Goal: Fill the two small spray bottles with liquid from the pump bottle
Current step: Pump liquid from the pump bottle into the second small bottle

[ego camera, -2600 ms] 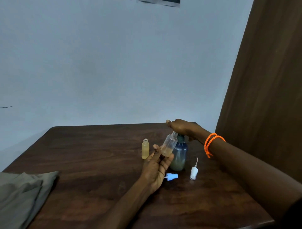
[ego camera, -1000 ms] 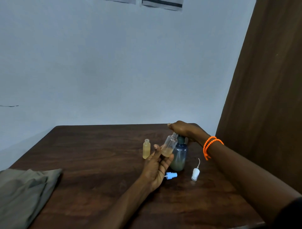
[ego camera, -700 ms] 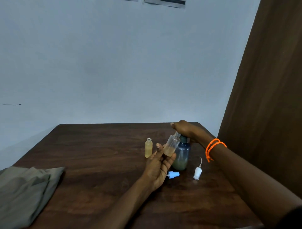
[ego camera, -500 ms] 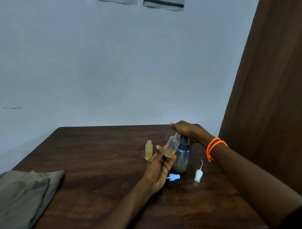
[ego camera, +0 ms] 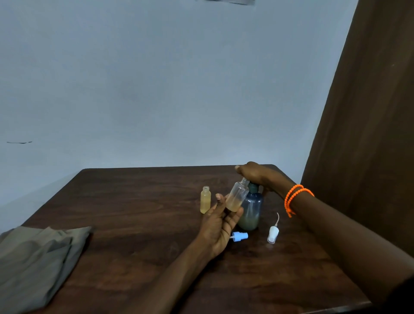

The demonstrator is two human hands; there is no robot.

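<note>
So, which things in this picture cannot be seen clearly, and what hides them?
- Head view: the pump head of the pump bottle is hidden under the right hand.
- Head view: the mouth of the tilted small bottle, held in the left hand, is too small and blurred to show whether liquid flows in.
- Head view: the cloth is cut off by the left edge.
- Head view: the paper on the wall is cut off by the top edge.

Pump head [ego camera: 252, 184] under right hand [ego camera: 254, 173]
</note>
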